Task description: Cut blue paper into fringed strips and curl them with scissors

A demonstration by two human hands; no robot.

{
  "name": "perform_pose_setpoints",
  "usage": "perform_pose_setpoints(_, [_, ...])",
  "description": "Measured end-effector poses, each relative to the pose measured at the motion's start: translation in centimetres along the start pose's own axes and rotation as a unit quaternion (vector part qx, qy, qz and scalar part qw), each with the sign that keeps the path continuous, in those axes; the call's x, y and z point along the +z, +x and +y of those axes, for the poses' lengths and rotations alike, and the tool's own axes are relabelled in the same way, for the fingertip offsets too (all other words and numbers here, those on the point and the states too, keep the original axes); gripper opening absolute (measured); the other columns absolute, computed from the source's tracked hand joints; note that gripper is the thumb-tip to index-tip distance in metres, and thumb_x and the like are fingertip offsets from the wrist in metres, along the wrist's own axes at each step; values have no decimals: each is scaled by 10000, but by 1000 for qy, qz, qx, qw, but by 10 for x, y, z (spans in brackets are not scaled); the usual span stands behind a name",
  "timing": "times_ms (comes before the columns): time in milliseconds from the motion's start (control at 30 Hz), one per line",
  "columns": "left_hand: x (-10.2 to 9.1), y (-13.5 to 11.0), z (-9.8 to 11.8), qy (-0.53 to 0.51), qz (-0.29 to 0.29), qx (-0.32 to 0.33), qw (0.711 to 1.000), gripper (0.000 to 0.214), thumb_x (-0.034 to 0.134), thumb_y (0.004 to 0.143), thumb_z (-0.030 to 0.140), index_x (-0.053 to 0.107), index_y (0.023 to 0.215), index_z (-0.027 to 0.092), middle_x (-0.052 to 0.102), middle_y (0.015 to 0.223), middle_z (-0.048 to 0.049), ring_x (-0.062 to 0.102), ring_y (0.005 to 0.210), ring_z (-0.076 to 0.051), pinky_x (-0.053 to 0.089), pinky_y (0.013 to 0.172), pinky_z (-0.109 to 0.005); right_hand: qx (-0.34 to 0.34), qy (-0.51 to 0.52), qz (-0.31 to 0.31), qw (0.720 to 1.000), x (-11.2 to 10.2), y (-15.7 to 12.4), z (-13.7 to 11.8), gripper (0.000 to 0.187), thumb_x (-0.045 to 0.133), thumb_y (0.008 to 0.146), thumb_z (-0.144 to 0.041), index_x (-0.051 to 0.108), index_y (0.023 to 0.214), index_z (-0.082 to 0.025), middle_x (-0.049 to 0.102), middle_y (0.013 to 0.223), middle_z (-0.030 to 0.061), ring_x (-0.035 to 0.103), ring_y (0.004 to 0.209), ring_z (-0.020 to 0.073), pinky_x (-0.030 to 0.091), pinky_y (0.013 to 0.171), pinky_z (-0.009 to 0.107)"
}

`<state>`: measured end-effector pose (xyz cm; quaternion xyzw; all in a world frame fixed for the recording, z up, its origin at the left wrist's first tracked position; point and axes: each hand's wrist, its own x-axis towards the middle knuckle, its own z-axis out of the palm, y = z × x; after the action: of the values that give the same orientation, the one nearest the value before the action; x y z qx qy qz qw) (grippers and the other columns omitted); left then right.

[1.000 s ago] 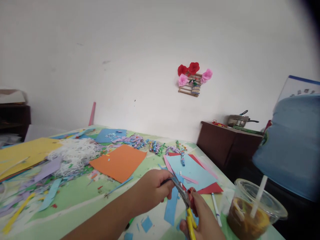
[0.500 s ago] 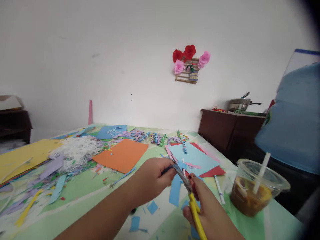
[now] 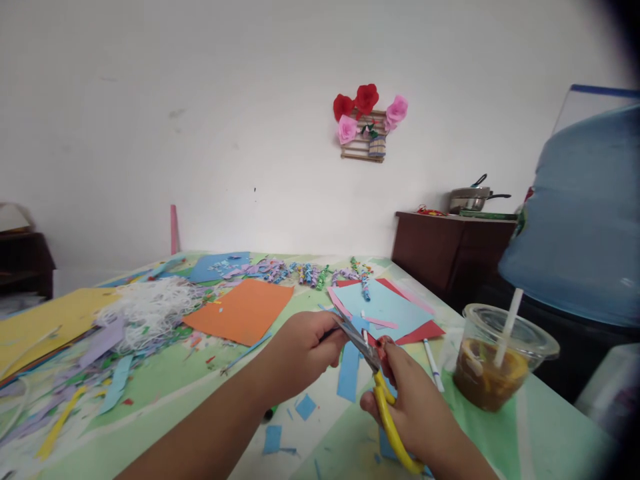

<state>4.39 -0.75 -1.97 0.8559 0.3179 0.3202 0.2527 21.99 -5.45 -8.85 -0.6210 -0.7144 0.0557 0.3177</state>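
My right hand (image 3: 417,410) grips yellow-handled scissors (image 3: 373,380), blades pointing up and left toward my left hand. My left hand (image 3: 303,353) is closed in a pinch on a thin dark strip right at the blade tips; what it is I cannot make out. Under the blades lies a blue paper strip (image 3: 349,370) on the green table (image 3: 165,387). Small blue paper squares (image 3: 305,407) lie on the table below my hands.
An orange sheet (image 3: 240,310), a light blue sheet on red paper (image 3: 385,307), white shredded paper (image 3: 150,307), yellow sheets (image 3: 45,317) and coloured curls (image 3: 310,273) cover the table. A plastic cup with straw (image 3: 495,360) and a pen (image 3: 433,363) sit right. A blue water jug (image 3: 585,213) stands behind.
The camera view has tilted and shifted slightly, so the table shows more. Both hands stay together at the scissors, which have risen a little in view; more cut blue squares show below.
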Motion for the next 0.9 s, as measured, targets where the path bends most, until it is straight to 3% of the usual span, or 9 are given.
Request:
perform_pose_setpoints(100, [0,2,-1,-20,-8,-8,1000,226,410,770,197,485,558,173,458,479,67,427,436,-62,316,445,-164,-1,-17,-4,1000,-1,2,1,270,527,655,-252,384,877,-192,507,885,87,488,834,249,375,602,306])
perform_pose_setpoints(333, [-3,4,-2,-129,-66,-68,987,185,435,743,189,505,572,166,458,456,73,405,400,-50,318,402,-149,-15,-37,-3,999,-4,4,5,244,544,652,-290,343,768,-214,446,721,7,413,604,164,319,530,262])
perform_pose_setpoints(533, [-4,9,-6,-227,-107,-112,962,114,471,714,221,553,661,163,480,425,74,394,356,-49,318,376,-155,-22,-54,5,998,-5,4,8,289,552,653,-377,307,686,-227,394,639,-31,373,553,152,268,508,254])
perform_pose_setpoints(700, [-7,9,-6,-232,-136,-125,955,148,457,724,246,511,625,152,516,490,52,439,385,-55,349,404,-171,0,-56,16,998,-4,5,4,263,563,626,-308,318,680,-228,406,623,-32,388,543,158,270,497,256])
perform_pose_setpoints(833, [-12,7,-4,-200,-102,-93,970,194,427,767,279,476,627,153,468,503,66,392,389,-42,314,409,-165,6,-35,19,999,-2,6,1,226,541,647,-265,378,791,-201,465,693,1,447,607,181,343,550,285])
perform_pose_setpoints(900, [-15,5,-4,-179,-64,-74,979,206,408,785,289,459,630,164,423,476,81,358,388,-46,293,407,-164,0,-19,19,1000,0,5,1,311,529,661,-253,374,918,-171,495,828,53,478,730,205,379,654,318])
